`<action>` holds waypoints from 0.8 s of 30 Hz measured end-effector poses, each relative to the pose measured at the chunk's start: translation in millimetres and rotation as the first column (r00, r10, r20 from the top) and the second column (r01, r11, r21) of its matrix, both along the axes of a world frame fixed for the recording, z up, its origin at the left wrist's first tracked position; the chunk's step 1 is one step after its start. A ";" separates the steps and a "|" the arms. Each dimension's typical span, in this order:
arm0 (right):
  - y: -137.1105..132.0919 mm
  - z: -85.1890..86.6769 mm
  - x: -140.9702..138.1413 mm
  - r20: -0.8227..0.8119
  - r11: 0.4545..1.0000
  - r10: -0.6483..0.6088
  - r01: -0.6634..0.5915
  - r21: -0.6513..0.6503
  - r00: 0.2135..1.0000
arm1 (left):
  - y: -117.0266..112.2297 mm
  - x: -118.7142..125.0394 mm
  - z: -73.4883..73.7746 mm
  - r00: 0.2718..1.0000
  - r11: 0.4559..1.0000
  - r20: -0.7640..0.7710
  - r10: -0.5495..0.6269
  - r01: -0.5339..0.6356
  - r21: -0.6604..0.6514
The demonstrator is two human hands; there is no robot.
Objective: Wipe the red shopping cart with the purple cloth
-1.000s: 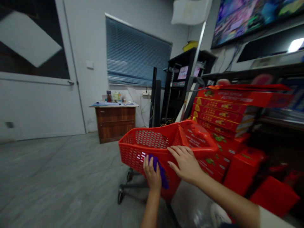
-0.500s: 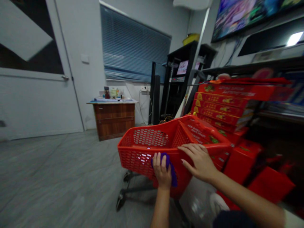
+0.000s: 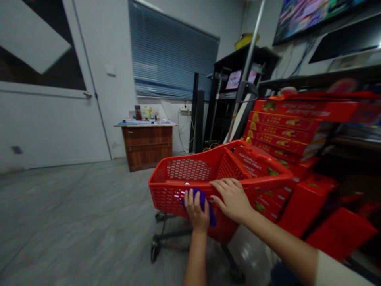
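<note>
Purple cloth [image 3: 203, 200] in left hand [image 3: 195, 211] — open right hand [image 3: 230, 200] on cart rim [image 3: 264, 183]

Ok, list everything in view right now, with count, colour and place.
shopping cart: one, red, centre foreground
purple cloth: one, purple, at the cart's near side
cardboard boxes: several, red, stacked at right
wooden cabinet: one, brown, against the back wall
door: one, white, at left
window blind: one, blue-grey, on the back wall
wall screen: one, multicoloured image, upper right
shelf unit: one, black, back corner
left grip: one, holding the purple cloth
right grip: one, on the cart's rim
</note>
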State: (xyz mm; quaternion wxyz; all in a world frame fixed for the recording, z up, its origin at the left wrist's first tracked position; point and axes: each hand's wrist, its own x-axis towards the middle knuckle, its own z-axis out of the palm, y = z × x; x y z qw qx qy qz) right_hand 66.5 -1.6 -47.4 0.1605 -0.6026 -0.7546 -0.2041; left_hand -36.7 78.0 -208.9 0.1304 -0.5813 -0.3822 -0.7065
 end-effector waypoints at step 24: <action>-11.7 -4.1 23.8 0.019 0.997 0.050 -0.051 0.054 0.999 | 11.4 -23.0 -8.6 0.974 0.992 0.195 0.113 -0.098 -0.086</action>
